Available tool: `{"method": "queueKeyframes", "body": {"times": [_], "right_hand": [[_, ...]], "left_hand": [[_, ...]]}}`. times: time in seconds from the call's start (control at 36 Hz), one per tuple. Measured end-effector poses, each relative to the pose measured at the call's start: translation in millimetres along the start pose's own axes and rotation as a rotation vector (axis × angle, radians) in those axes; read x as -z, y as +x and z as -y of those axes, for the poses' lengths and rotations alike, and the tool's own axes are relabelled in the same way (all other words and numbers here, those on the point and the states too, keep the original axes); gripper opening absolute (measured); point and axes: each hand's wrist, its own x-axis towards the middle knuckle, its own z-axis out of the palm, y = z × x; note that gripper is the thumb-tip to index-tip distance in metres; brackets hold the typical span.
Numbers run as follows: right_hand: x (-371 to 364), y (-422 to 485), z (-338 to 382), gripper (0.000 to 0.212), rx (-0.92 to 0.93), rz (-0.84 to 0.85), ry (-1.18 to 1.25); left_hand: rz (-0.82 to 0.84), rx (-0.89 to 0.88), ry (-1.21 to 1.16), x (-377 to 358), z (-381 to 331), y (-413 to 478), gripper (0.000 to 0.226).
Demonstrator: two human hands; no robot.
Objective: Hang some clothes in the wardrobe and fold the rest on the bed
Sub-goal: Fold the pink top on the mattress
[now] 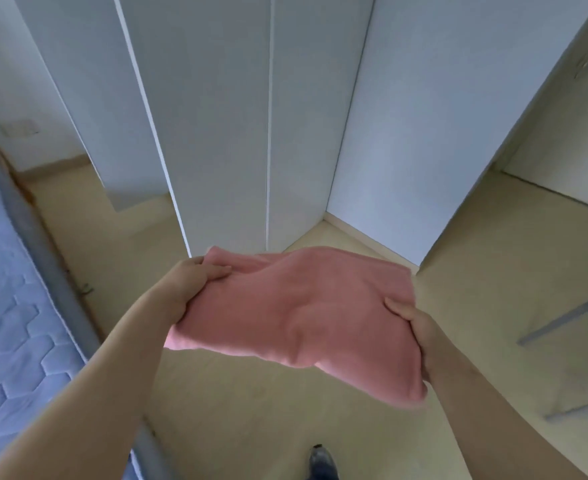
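A folded pink garment (296,306) hangs in the air in front of me, above the floor. My left hand (192,289) grips its left edge, thumb on top and fingers underneath. My right hand (412,327) grips its right edge the same way. Straight ahead stands the white wardrobe (223,133) with its doors closed. The bed (11,289), with a bare quilted mattress, lies along the left edge of the view.
Beige floor (251,403) stretches between the bed and the wardrobe. A white wall panel (424,133) stands right of the wardrobe. A grey chair or stool frame (576,327) sits at the right edge. My shoe (322,462) shows at the bottom.
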Motion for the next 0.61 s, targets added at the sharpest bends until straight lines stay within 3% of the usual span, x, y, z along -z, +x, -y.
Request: {"method": "queueKeyframes", "body": {"times": [0.28, 0.61], "right_hand": [[-33.6, 129.0, 109.7, 0.024, -0.055, 0.216, -0.186], [-214.5, 212.0, 116.8, 0.027, -0.167, 0.497, -0.371]], "left_hand": [[-0.304, 0.074, -0.107, -3.6, -46.3, 53.1, 0.004], [-0.658, 0.147, -0.187, 124.7, -31.3, 70.6, 0.005]]}}
